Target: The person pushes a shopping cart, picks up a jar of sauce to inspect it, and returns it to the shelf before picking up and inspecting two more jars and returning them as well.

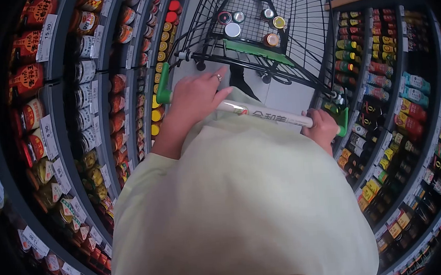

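A shopping cart's white handle bar (pixel 265 115) with green ends crosses in front of the light-coloured shirt. On its left part rests my left hand (pixel 197 97), a ring on one finger, the index finger stretched out and the thumb lying apart along the bar. My right hand (pixel 323 125) has its fingers wrapped round the bar near the right green end. Beyond the bar, the black wire cart (pixel 305 39) holds several jars, among them a white-lidded jar (pixel 232 30), a yellow-lidded jar (pixel 279 22) and an orange-lidded jar (pixel 271 40).
Shelves of jars and packets with price tags (pixel 47 38) line the left side, close to my left arm. On the right stand more shelves with bottles and packets (pixel 414 93). Pale floor tiles (pixel 279 95) show below the cart.
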Demonstrator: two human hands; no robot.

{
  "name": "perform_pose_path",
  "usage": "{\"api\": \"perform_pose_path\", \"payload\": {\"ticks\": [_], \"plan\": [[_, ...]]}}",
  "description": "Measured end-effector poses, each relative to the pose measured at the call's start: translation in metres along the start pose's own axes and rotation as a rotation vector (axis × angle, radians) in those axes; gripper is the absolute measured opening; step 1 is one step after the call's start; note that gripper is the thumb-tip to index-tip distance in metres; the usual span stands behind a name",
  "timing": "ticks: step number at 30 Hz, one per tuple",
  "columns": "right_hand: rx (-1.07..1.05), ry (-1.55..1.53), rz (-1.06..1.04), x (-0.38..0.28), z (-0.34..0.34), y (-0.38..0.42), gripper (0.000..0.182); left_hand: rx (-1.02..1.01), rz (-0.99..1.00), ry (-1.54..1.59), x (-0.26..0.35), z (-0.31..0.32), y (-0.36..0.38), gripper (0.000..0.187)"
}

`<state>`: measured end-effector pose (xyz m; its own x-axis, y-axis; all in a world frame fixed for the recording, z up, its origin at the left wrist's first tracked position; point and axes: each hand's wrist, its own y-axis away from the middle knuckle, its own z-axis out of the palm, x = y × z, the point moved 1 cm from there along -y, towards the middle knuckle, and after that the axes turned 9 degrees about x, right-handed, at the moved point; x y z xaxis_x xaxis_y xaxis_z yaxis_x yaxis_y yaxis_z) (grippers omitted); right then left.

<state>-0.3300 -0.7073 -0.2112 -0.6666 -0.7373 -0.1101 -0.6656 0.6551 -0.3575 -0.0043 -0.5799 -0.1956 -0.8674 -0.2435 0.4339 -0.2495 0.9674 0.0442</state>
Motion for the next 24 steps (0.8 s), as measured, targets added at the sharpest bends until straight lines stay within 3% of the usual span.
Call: {"api": "perform_pose_path", "payload": {"ticks": [5,24], "plan": [[-0.053,-0.012,0.002,0.004,0.001,-0.011,0.015,0.271,0.12,0.036,-0.008,0.012,-0.011,0.046],[-0.054,-0.022,-0.016,0.004,0.015,-0.05,0.017,0.331,-0.049,0.066,-0.023,-0.008,-0.051,0.051]]}}
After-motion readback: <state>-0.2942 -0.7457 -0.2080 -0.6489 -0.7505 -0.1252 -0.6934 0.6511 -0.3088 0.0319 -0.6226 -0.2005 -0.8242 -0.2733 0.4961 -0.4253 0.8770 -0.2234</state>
